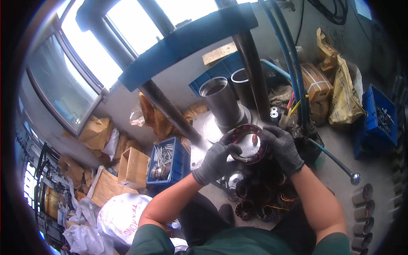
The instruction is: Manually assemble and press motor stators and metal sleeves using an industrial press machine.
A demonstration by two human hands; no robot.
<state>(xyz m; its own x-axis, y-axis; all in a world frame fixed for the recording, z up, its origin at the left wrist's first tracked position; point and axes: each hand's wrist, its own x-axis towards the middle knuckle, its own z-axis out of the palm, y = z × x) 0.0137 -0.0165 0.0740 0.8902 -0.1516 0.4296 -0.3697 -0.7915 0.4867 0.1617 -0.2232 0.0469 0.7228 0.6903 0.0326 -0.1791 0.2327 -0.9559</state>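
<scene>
Both sides of the ring held, just short of the press

The left hand, in a grey glove, was closed on the left side of the ring, its thumb lying over the rim toward the opening. The right hand, gloved alike, gripped the opposite side with its fingers curled over the edge. Between them the ring sat in front of the person, its opening turned up toward the eyes, dark red windings lining the inside. A small orange-red piece showed within the opening; its nature could not be made out.

A hold at opposite sides seemed the right one: even pressure there would have steadied the ring without tipping it. The thumbs looked best placed on the firm outer rim, since windings would likely mark or shift if pressed. Any loose lead called for tucking clear of the fingers.

Just beyond the ring stood a metal cylinder, open at the top, on the pale base plate of the press. The near post left limited room at the left, so wrists and elbows deserved care there. Below the hands, more wired rings crowded the floor, a poor place to let anything drop. Farther left lay a blue bin of bolts; to the right, a lever ended in a round knob.
</scene>
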